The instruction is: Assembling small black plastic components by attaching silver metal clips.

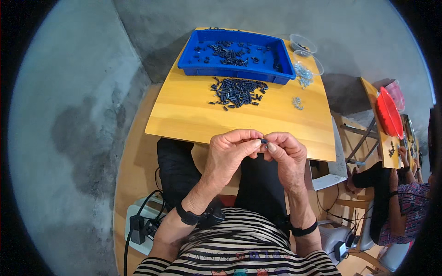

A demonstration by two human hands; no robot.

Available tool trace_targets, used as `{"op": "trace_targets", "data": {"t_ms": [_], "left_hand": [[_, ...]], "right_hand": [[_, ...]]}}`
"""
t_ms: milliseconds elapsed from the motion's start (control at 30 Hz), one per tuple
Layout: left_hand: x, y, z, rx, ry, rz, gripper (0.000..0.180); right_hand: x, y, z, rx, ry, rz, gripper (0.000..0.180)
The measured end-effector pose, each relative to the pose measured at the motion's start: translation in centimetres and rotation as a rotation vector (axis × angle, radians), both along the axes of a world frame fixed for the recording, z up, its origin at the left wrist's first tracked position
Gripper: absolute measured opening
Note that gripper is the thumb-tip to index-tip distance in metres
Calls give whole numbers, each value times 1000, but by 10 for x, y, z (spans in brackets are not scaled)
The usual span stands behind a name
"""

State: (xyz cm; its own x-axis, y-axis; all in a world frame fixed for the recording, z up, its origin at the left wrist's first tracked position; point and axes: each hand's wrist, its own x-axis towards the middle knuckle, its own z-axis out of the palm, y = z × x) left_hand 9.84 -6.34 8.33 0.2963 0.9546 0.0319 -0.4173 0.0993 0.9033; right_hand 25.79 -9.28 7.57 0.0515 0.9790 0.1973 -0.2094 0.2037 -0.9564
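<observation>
Just over the near edge of the yellow table [193, 120], my two hands meet fingertip to fingertip. Between thumb and forefinger, my left hand [232, 149] pinches a small black cylindrical part [264, 141]. My right hand [289, 155] is closed at the same part from the other side; a tiny pale bit shows by its thumb, too small to name. Beyond my hands lies a loose pile of small black cylindrical parts [237, 92]. To its right sits a little group of small clear or silvery pieces [297, 103].
A blue tray [193, 72] holding more black parts stands at the table's back. Clear round tubs [317, 69] are at the back right, beside spilled shiny pieces [304, 75]. A white box [338, 170] stands under the right edge. Farther right, another person [405, 211] sits near a red basin [389, 112].
</observation>
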Motion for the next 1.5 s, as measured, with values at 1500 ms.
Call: {"op": "trace_targets", "data": {"t_ms": [1500], "left_hand": [[-26,-6,27,498,579,196,10]], "right_hand": [[-13,19,7,-27,134,174,13]]}}
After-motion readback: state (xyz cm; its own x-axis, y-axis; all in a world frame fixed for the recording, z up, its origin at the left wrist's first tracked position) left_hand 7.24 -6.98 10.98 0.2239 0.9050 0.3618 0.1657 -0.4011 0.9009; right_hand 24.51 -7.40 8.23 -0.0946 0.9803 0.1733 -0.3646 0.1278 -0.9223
